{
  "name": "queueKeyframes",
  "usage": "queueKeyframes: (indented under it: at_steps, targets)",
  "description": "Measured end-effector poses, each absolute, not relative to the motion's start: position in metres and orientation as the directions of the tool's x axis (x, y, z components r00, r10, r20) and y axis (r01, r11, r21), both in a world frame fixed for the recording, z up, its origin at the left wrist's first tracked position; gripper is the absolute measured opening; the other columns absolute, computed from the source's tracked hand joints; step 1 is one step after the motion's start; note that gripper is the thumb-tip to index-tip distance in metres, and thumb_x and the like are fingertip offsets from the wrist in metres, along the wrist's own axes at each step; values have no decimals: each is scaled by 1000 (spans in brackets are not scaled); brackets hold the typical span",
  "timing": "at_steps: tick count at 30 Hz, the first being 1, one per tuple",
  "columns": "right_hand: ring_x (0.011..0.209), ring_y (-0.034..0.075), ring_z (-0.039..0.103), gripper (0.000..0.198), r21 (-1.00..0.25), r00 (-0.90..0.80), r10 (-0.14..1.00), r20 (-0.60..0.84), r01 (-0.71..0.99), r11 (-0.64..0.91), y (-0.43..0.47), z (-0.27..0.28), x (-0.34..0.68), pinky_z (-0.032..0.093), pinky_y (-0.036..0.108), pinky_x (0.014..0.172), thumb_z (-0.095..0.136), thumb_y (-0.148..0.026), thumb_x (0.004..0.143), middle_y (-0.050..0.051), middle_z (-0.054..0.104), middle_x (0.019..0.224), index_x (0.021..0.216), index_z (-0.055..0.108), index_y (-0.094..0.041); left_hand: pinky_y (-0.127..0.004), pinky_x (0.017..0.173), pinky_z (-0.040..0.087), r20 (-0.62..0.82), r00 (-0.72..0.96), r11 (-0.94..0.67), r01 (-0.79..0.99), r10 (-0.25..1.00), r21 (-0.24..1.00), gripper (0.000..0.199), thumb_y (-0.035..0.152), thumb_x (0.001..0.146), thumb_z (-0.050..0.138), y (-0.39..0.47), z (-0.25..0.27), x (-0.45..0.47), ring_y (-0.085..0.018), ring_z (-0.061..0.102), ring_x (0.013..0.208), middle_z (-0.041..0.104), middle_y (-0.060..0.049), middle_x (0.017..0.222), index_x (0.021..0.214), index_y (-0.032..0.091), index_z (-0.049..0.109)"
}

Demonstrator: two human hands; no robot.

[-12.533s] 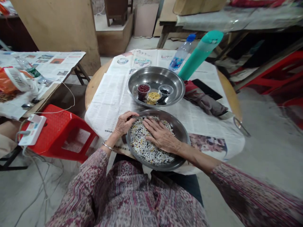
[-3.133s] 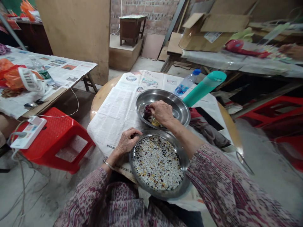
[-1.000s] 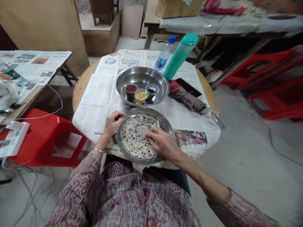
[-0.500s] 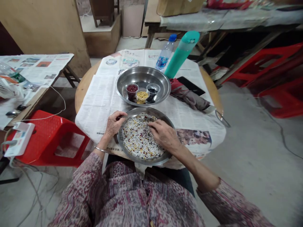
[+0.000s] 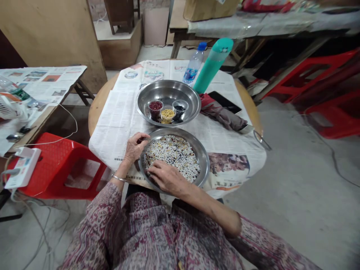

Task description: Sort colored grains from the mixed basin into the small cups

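A steel basin [image 5: 204, 168] holds white grains [image 5: 180, 150] mixed with yellow, red and black beans. My right hand [image 5: 165, 176] is low in it at the near left, fingers bent together with their tips among the grains. What they pinch, if anything, is hidden. At the basin's left rim my left hand [image 5: 135, 147] is curled, thumb and forefinger close together; its contents cannot be made out. A second steel basin [image 5: 180, 85] stands just behind, holding clear cups of red beans [image 5: 155, 106], yellow beans [image 5: 167, 113] and black beans [image 5: 180, 107].
Newspaper [image 5: 112, 108] covers the round table. Behind and right of the back basin are a water bottle [image 5: 194, 63], a teal bottle [image 5: 213, 65], a folded umbrella [image 5: 225, 114] and a dark flat device [image 5: 223, 102]. A red stool [image 5: 62, 165] with a power strip [image 5: 24, 168] stands left.
My right hand has moved left and toward me across the grains. A dark patch with fewer white grains now shows in the middle. My left hand stays at the rim.
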State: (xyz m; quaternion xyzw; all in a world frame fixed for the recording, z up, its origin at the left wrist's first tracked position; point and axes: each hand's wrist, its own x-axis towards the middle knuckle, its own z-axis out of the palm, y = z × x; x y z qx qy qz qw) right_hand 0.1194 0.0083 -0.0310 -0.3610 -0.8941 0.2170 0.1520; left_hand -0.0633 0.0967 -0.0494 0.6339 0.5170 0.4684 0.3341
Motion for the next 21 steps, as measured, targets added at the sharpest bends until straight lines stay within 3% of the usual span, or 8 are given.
queueKeyframes:
  at_steps: [3, 8, 13, 17, 21]
  targets:
    - [94, 19, 61, 20, -450, -656, 750, 88, 645, 617, 16, -34, 137, 54, 32, 81, 49, -18, 98, 8, 64, 99, 104, 68, -19, -25, 73, 47, 255, 18, -245, 349, 967, 905, 19, 8, 75, 61, 97, -50, -63, -13, 59, 76, 68, 1, 83, 85, 17, 73]
    - [95, 22, 64, 25, -422, -379, 911, 161, 808, 411, 49, -45, 187, 54, 37, 89, 48, -16, 95, 10, 67, 102, 106, 71, -18, -24, 73, 48, 247, 24, -242, 315, 969, 918, 18, 8, 74, 61, 97, -52, -63, -13, 59, 76, 70, 0, 85, 85, 17, 73]
    - [100, 25, 61, 28, -365, -222, 942, 253, 880, 306, 79, -47, 186, 52, 40, 91, 47, -18, 93, 12, 67, 103, 108, 71, -18, -24, 74, 48, 243, 21, -238, 297, 970, 925, 18, 9, 75, 61, 98, -54, -63, -12, 60, 76, 70, 0, 86, 86, 17, 73]
    - [107, 28, 58, 26, -319, -247, 951, 184, 900, 296, 87, -37, 144, 52, 41, 89, 51, -27, 96, 13, 65, 110, 113, 70, -20, -25, 75, 47, 248, 27, -244, 310, 968, 919, 17, 11, 75, 61, 99, -55, -64, -13, 60, 77, 70, 0, 86, 86, 17, 73]
    - [109, 26, 56, 24, -375, -493, 858, 147, 774, 509, 72, -28, 112, 51, 39, 90, 55, -30, 97, 13, 62, 113, 114, 67, -20, -25, 76, 48, 263, 38, -260, 337, 964, 905, 18, 11, 77, 60, 98, -53, -65, -14, 62, 79, 70, 0, 87, 88, 18, 72]
